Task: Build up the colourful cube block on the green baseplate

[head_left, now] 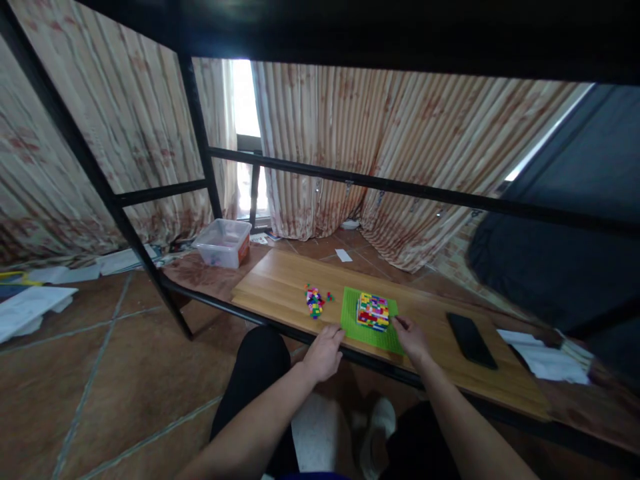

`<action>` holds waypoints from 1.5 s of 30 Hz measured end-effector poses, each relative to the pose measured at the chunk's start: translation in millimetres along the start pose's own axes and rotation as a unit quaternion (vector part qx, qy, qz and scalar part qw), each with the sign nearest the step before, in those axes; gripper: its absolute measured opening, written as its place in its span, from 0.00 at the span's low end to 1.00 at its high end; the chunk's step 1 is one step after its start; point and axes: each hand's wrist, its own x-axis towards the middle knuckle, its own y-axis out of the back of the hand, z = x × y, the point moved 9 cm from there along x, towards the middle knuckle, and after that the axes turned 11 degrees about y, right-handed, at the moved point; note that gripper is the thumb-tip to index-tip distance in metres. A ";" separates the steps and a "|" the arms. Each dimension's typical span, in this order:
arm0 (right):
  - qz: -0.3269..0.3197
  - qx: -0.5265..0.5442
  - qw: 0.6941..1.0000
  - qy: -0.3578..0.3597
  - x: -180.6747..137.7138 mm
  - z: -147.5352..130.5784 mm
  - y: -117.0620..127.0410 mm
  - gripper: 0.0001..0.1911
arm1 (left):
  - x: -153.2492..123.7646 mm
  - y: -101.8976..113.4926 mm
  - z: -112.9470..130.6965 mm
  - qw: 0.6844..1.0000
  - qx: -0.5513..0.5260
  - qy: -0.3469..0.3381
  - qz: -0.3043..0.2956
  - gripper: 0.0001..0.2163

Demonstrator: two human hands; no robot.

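A block-shaped build of multicoloured toy bricks [373, 312] stands on a green baseplate [351, 320] on the wooden board. My left hand [324, 353] rests at the board's front edge, fingertips by the baseplate's near left corner. Its fingers are stretched forward, with the thumb apart, and nothing shows in it. On the other side, my right hand [409, 339] is at the baseplate's right edge, close beside the build. Its fingers are curled together; whatever they hold, if anything, is too small to make out. Left of the baseplate lies a pile of small loose bricks [315, 303].
The wooden board [280, 280] lies on a black metal frame [300, 168]. A dark phone [471, 340] lies to the right, with papers [545, 357] beyond it. At the back left sits a clear plastic box [223, 243]. Curtains [320, 133] hang behind.
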 end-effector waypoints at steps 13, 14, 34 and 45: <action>-0.098 0.007 0.988 0.117 -92.8 -90.9 -7.9 0.19 | -27.5 25.9 -21.7 0.997 0.059 0.053 -0.005 0.26; -0.111 -0.002 0.986 0.124 -97.3 -98.7 -10.8 0.18 | -29.8 28.9 -24.7 0.995 0.060 0.079 -0.010 0.26; -0.146 -0.038 0.974 0.170 -113.8 -181.0 -56.3 0.13 | -44.7 83.1 -47.7 0.955 -0.113 0.266 0.066 0.17; -0.133 -0.097 0.979 0.124 -69.7 -186.1 -137.8 0.12 | 18.6 92.3 -109.0 0.934 -0.146 0.318 0.067 0.20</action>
